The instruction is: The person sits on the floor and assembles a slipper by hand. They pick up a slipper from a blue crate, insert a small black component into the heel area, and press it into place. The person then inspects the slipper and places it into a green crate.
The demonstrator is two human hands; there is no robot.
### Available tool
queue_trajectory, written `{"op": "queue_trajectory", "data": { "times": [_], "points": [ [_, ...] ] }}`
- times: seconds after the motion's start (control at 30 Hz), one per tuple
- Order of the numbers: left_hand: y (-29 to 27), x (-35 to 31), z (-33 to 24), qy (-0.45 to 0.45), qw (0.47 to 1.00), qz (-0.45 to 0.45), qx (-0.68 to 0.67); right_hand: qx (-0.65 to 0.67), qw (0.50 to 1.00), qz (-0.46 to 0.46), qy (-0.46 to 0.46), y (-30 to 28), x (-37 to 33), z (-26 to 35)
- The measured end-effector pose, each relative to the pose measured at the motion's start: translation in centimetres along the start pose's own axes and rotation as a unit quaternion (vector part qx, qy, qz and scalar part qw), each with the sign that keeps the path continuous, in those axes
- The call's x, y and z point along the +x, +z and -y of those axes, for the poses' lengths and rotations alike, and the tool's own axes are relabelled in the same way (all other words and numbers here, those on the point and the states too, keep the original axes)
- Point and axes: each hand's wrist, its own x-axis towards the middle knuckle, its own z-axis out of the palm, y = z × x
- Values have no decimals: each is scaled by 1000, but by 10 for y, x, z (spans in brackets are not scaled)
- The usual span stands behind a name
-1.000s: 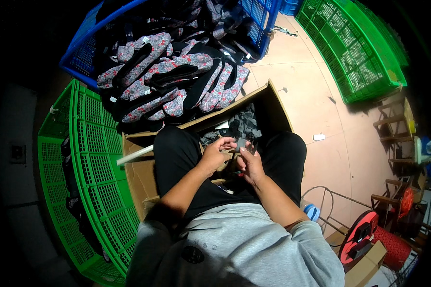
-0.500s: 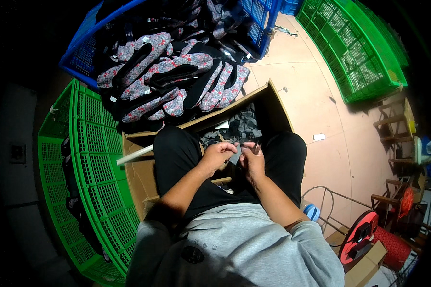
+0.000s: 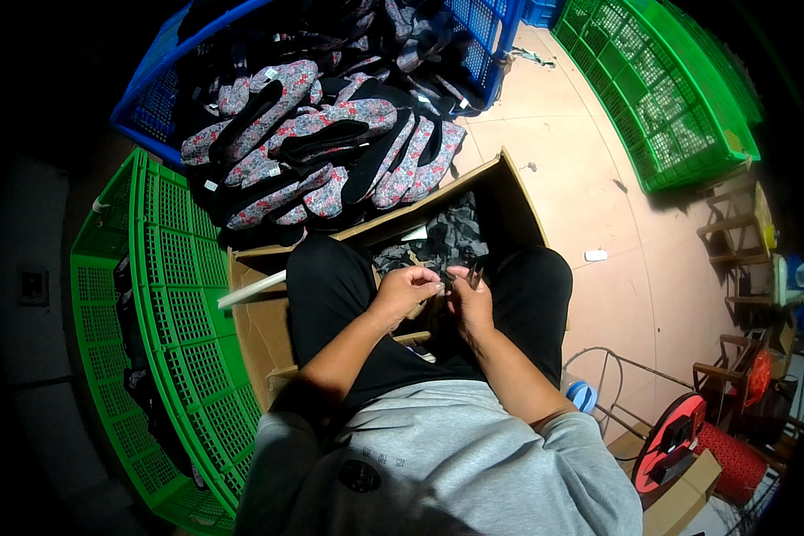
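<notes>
Above my lap, my left hand (image 3: pixel 407 289) is closed in a pinch; what its fingertips hold is too small to make out. Close beside it, my right hand (image 3: pixel 470 299) has its fingers curled, with a small dark pointed tool (image 3: pixel 476 274) sticking up from them. Its exact kind cannot be told. Both sets of fingertips nearly meet over an open cardboard box (image 3: pixel 520 196) between my knees. Inside lie many black and grey fabric scraps (image 3: pixel 457 230) and a white piece (image 3: pixel 415 234).
Floral slippers with black linings (image 3: pixel 335 121) pile out of a blue crate (image 3: pixel 487 54) ahead. A green crate (image 3: pixel 205 357) stands at my left, more green crates (image 3: pixel 643 89) at far right. A white bar (image 3: pixel 252 289) crosses the box edge. Wooden stools (image 3: pixel 732 237) stand right.
The grey piece seen between my fingertips half a second ago no longer shows there. The dark tool in my right hand has tilted slightly; both arms stay nearly in place.
</notes>
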Motion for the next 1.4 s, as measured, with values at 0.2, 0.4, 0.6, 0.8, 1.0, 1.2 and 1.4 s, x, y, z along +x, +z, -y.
{"op": "queue_trajectory", "data": {
  "times": [0.2,0.4,0.6,0.8,1.0,1.2,1.4],
  "points": [
    [2,0,-6,101,984,-58,138,12,999,29,15,-1,0,5],
    [0,0,-6,106,981,-37,157,1,1000,29,5,4,-5,10],
    [0,-1,-6,141,969,-34,200,25,999,1,-34,-1,1,0],
    [0,0,-4,151,967,-42,203,-3,997,-10,-70,-1,1,-2],
    [1,2,-1,174,954,-83,231,-47,990,-3,-130,0,2,-7],
    [2,1,-1,187,964,-101,163,-31,993,16,-114,2,0,-5],
    [3,-1,-4,202,959,-108,167,-23,994,20,-110,4,-2,-3]
  ]
}}
